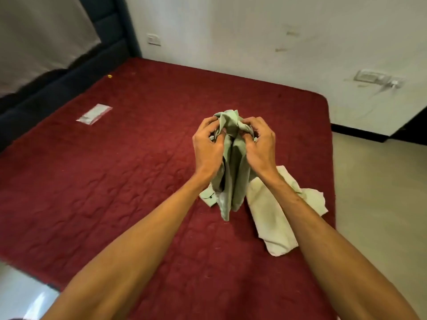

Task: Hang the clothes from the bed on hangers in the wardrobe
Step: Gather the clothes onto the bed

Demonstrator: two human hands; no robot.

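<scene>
Left hand [208,146] and right hand [260,144] both clutch the bunched green garment [231,172] above the bed [115,181]. I'd say find its shoulders and shake it open first

Red bed [115,181], pale garment [272,215], plastic packet [94,114]

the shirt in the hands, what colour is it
Pale sage green, plain with no pattern; the shirt shows best in the head view, bunched up over the red bed.

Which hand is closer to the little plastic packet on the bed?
Left. The left hand grips the green cloth right of the packet; the right hand grips it too, farther right.
</scene>
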